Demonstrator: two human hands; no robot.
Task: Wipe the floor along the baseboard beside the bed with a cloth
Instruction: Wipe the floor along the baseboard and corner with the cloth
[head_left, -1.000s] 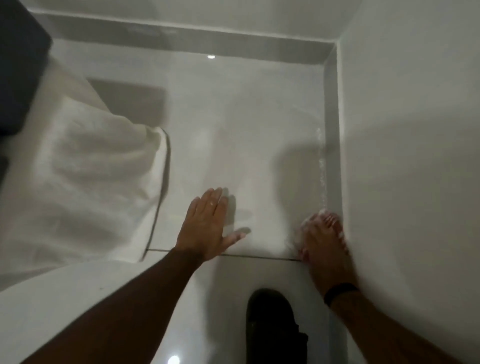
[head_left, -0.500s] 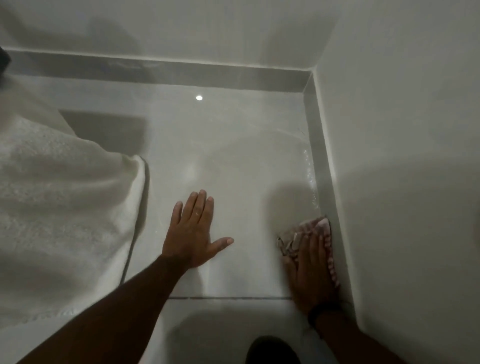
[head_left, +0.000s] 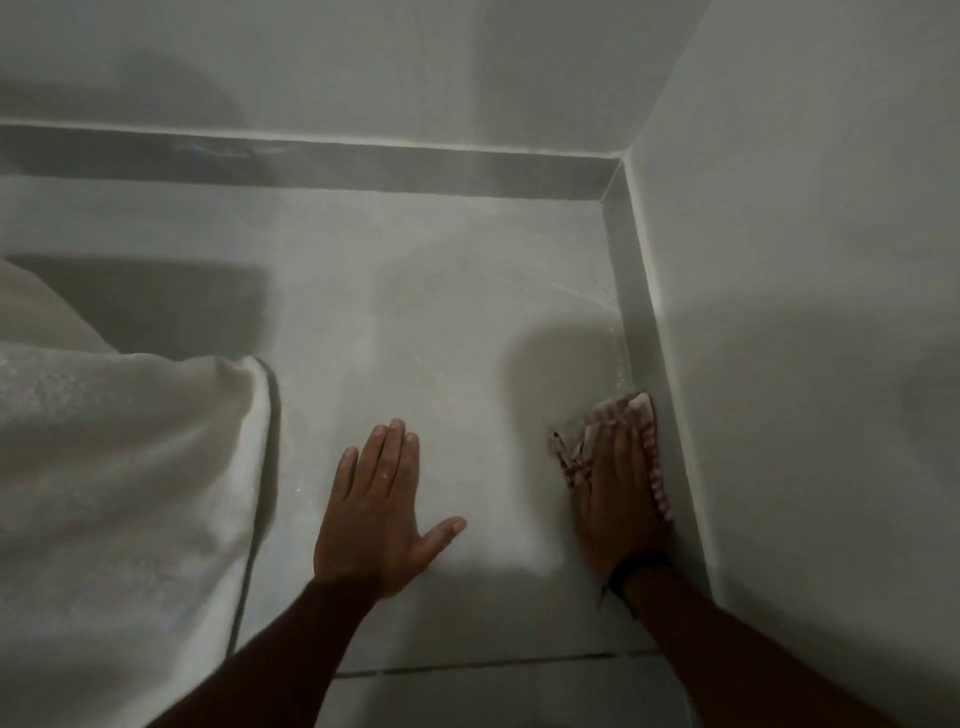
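My right hand lies flat on a red-and-white checked cloth, pressing it to the pale tiled floor right against the grey baseboard of the right wall. The cloth sticks out ahead of my fingers and along their right side. A dark band circles that wrist. My left hand rests palm down on the floor with fingers spread, holding nothing, about a hand's width left of the cloth. The bed's white cover hangs to the floor at the left.
A second grey baseboard runs along the far wall and meets the right one in the corner. The white right wall rises close beside my right arm. A grout line crosses the floor near my forearms.
My right hand has slid the cloth forward along the right baseboard toward the corner. The view has shifted forward, and the dark shape near the bottom edge has dropped out of sight.
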